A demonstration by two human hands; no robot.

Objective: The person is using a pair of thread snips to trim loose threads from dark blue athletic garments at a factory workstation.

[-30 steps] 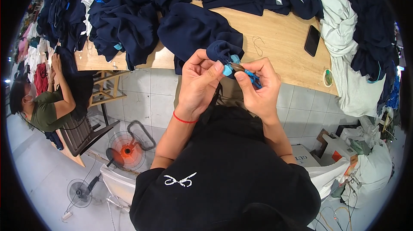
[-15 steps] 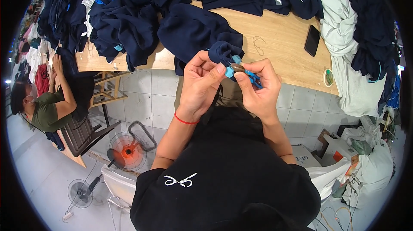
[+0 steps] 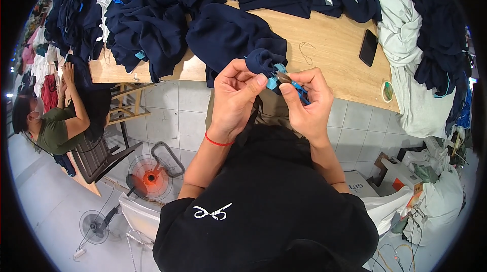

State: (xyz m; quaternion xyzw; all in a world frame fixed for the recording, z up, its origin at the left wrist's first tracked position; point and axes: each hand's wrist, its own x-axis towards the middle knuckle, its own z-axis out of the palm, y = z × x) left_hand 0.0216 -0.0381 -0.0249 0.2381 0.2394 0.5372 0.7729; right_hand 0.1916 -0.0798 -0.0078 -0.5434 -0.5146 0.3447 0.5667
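My left hand (image 3: 236,92) pinches the bunched end of a navy garment (image 3: 233,31) just off the table's front edge. Light-blue trim (image 3: 273,83) shows at that end, between my two hands. Thread snips (image 3: 299,89) with blue handles and dark metal blades are gripped in my right hand (image 3: 310,102). The blade tips lie right at the trim; whether they touch a thread is too small to tell. The rest of the garment lies on the wooden table (image 3: 324,39) beyond my left hand.
Navy garments (image 3: 144,33) are heaped along the table's far and left sides. A black phone (image 3: 368,48) lies at the right, beside white cloth (image 3: 403,28). One loose thread (image 3: 306,53) rests on the wood. At the left a seated co-worker (image 3: 61,125) handles cloth near a standing fan (image 3: 150,177).
My right hand has shifted very slightly right, drawing the snips' blades a little away from the garment end. My left hand keeps its hold, nearly still.
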